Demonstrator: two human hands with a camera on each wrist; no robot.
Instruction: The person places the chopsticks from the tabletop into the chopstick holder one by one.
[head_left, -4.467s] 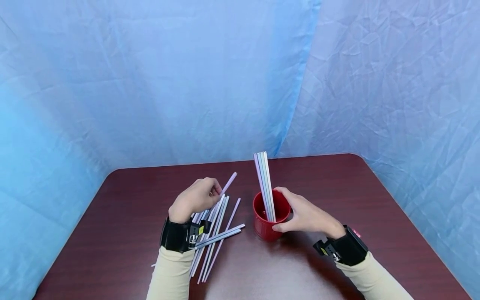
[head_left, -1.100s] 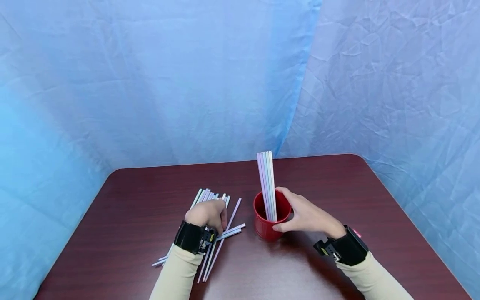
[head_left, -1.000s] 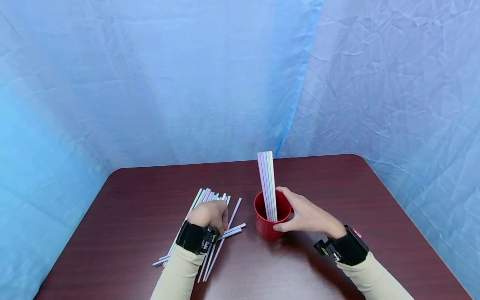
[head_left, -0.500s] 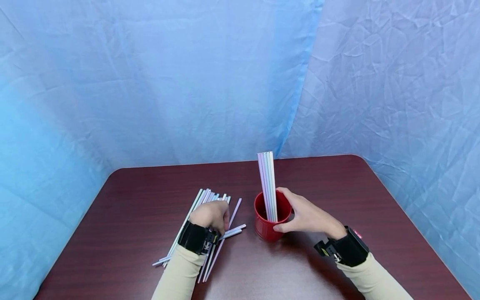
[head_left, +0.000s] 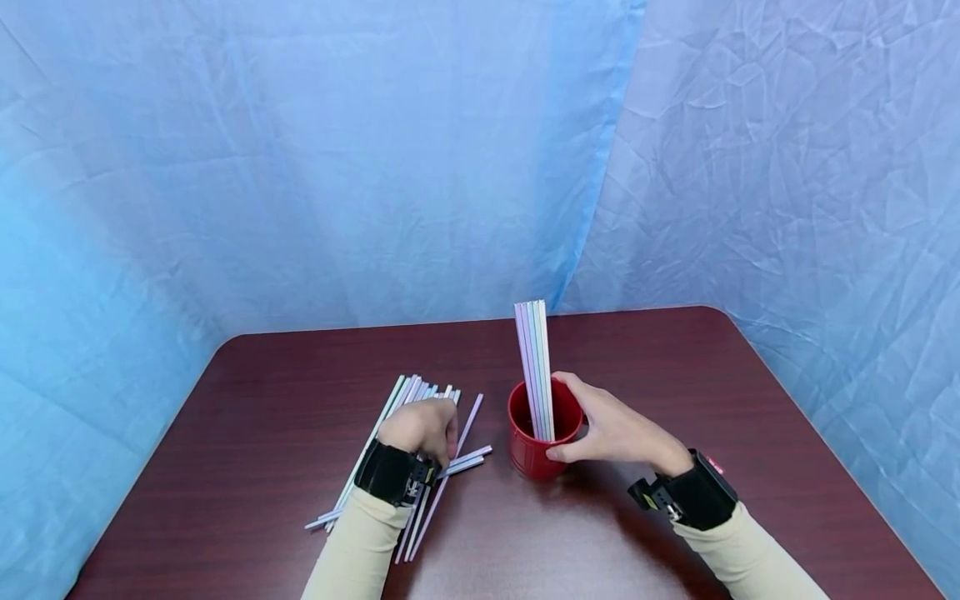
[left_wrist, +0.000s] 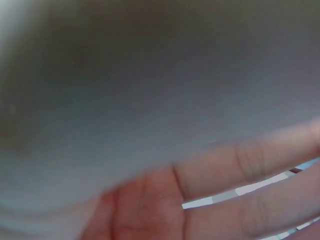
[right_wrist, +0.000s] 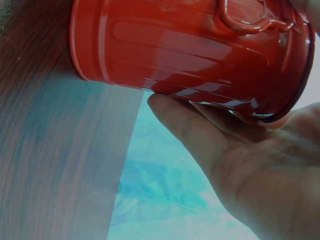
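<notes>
I see my right hand just right of centre in the lower half of the head view, fingers and thumb curled around the red cup. The right wrist view shows that cup filling the top of the frame, with my fingers pressed along its ribbed side and my palm close under it. The cup stands upright on the dark red table, and a tight bunch of pale straws stands in it, rising almost straight up above the rim.

My left hand sits left of the cup, knuckles up, resting on the loose straws that lie fanned on the table, running from the centre toward the lower left of the frame. Its fingers bend down onto the pile, but I cannot tell whether they pinch a straw or only press on it. The left wrist view is mostly blur; at the bottom right I make out fingers lying fairly straight, with pale straws showing in the gap between them.

Behind the table hangs a crumpled blue cloth.
</notes>
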